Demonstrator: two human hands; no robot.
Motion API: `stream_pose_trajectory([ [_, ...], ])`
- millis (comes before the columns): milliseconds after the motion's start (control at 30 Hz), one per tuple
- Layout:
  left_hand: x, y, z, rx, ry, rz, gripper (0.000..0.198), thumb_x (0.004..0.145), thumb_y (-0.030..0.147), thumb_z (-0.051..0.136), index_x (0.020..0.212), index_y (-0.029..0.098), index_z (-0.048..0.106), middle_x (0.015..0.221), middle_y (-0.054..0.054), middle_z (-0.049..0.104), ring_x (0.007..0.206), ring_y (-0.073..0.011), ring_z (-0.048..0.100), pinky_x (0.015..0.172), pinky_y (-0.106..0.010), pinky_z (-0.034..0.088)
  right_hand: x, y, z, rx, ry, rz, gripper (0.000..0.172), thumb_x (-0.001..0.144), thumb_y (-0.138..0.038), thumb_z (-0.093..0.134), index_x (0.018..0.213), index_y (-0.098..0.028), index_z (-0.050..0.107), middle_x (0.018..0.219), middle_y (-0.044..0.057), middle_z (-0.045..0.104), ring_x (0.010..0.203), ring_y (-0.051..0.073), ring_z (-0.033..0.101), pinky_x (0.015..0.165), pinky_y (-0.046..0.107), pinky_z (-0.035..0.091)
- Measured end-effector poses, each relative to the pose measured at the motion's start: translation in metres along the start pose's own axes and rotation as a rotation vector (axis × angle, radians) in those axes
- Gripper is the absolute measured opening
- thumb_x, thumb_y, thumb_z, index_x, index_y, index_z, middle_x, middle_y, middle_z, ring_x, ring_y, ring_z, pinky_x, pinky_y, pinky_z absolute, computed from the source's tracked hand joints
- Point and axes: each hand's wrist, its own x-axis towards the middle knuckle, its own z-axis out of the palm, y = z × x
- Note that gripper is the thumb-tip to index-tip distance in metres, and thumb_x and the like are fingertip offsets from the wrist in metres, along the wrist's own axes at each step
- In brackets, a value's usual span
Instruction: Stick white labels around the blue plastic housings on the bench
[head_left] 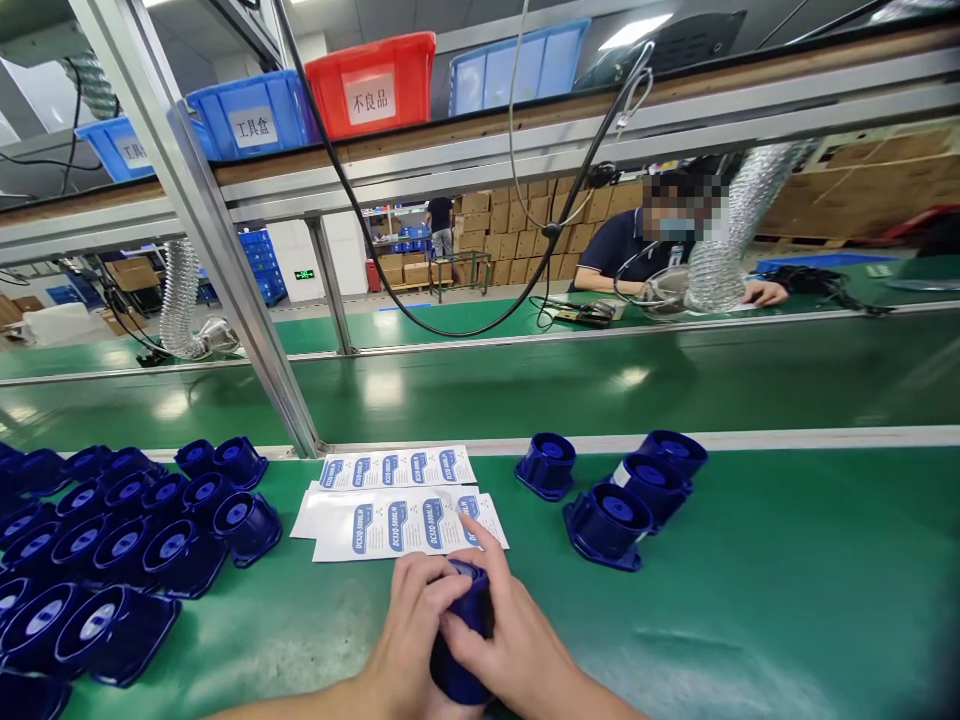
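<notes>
Both of my hands are wrapped round one dark blue plastic housing (459, 668) at the near edge of the green bench. My left hand (412, 625) grips it from the left, fingers curled over its top. From the right, my right hand (517, 630) holds it, with the index finger stretched up toward the label sheets. Just beyond lie the white label sheets (337, 543), printed with blue labels and overlapping each other. Much of the held housing is hidden by my fingers.
Many blue housings (176, 545) stand in rows at the left. Several more housings (611, 520) stand at the right. A metal post (225, 250) rises behind the sheets, and a black cable (450, 332) hangs across. Beyond the conveyor (480, 385) sits a co-worker (615, 245).
</notes>
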Motion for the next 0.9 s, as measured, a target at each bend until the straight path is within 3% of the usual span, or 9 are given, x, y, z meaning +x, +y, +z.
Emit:
stream_pose_trajectory([
  [200, -0.003, 0.001, -0.005, -0.025, -0.113, -0.020, 0.094, 0.069, 0.011, 0.078, 0.151, 0.028, 0.036, 0.131, -0.016, 0.053, 0.120, -0.0339, 0.056, 0.103, -0.053, 0.052, -0.004, -0.009, 0.000, -0.044, -0.025, 0.021, 0.116, 0.072, -0.032, 0.072, 0.165, -0.028, 0.003, 0.141, 0.015, 0.064, 0.116, 0.038, 0.071, 0.103, 0.054, 0.052],
  [333, -0.008, -0.008, -0.003, -0.144, -0.124, -0.163, 0.089, 0.070, 0.015, 0.080, 0.146, 0.031, 0.037, 0.130, -0.012, 0.050, 0.121, -0.0324, 0.056, 0.104, -0.052, 0.052, -0.004, -0.013, -0.006, -0.071, -0.039, 0.064, 0.123, 0.070, -0.031, 0.072, 0.165, -0.028, -0.004, 0.139, 0.016, 0.063, 0.112, 0.039, 0.071, 0.102, 0.056, 0.052],
  [467, -0.012, -0.012, 0.000, -0.235, -0.130, -0.215, 0.082, 0.066, 0.018, 0.082, 0.137, 0.031, 0.044, 0.130, -0.010, 0.051, 0.122, -0.0328, 0.057, 0.105, -0.052, 0.050, -0.010, 0.000, -0.016, -0.138, -0.110, 0.068, 0.145, 0.058, -0.029, 0.087, 0.167, -0.024, -0.008, 0.157, 0.024, 0.046, 0.128, 0.044, 0.063, 0.109, 0.059, 0.049],
  [533, -0.012, -0.010, -0.001, -0.288, -0.137, -0.301, 0.081, 0.065, 0.020, 0.085, 0.135, 0.030, 0.045, 0.130, -0.009, 0.053, 0.119, -0.0318, 0.060, 0.099, -0.048, 0.054, -0.012, 0.015, -0.022, -0.158, -0.176, -0.027, 0.150, 0.052, -0.034, 0.095, 0.168, -0.024, 0.001, 0.162, 0.027, 0.041, 0.138, 0.049, 0.056, 0.113, 0.061, 0.047],
  [600, -0.009, -0.008, -0.004, -0.355, -0.134, -0.480, 0.081, 0.065, 0.021, 0.088, 0.133, 0.029, 0.044, 0.130, -0.009, 0.056, 0.112, -0.0290, 0.064, 0.092, -0.042, 0.057, -0.011, 0.030, -0.028, -0.180, -0.208, -0.171, 0.149, 0.049, -0.042, 0.101, 0.168, -0.023, 0.014, 0.165, 0.028, 0.037, 0.143, 0.052, 0.050, 0.114, 0.062, 0.047],
  [700, -0.005, -0.008, -0.011, -0.401, -0.089, -0.656, 0.083, 0.066, 0.021, 0.089, 0.134, 0.027, 0.041, 0.134, -0.010, 0.055, 0.109, -0.0268, 0.066, 0.093, -0.041, 0.058, -0.005, 0.038, -0.037, -0.239, -0.084, -0.370, 0.148, 0.049, -0.055, 0.102, 0.167, -0.028, 0.016, 0.171, 0.029, 0.022, 0.140, 0.052, 0.052, 0.105, 0.061, 0.054],
  [767, -0.004, -0.010, -0.015, -0.380, -0.053, -0.628, 0.084, 0.067, 0.024, 0.090, 0.136, 0.027, 0.040, 0.136, -0.011, 0.053, 0.113, -0.0283, 0.064, 0.095, -0.042, 0.057, -0.003, 0.032, -0.044, -0.271, 0.125, -0.461, 0.137, 0.057, -0.056, 0.101, 0.164, -0.034, 0.019, 0.170, 0.026, 0.020, 0.129, 0.046, 0.060, 0.092, 0.055, 0.061],
  [900, -0.007, -0.014, -0.017, -0.303, -0.042, -0.556, 0.083, 0.067, 0.017, 0.085, 0.137, 0.027, 0.041, 0.137, -0.012, 0.051, 0.123, -0.0328, 0.059, 0.102, -0.046, 0.052, -0.004, 0.013, -0.056, -0.360, 0.504, -0.637, 0.060, 0.087, -0.023, 0.084, 0.139, -0.038, 0.058, 0.141, 0.013, 0.048, 0.096, 0.025, 0.066, 0.077, 0.042, 0.061],
])
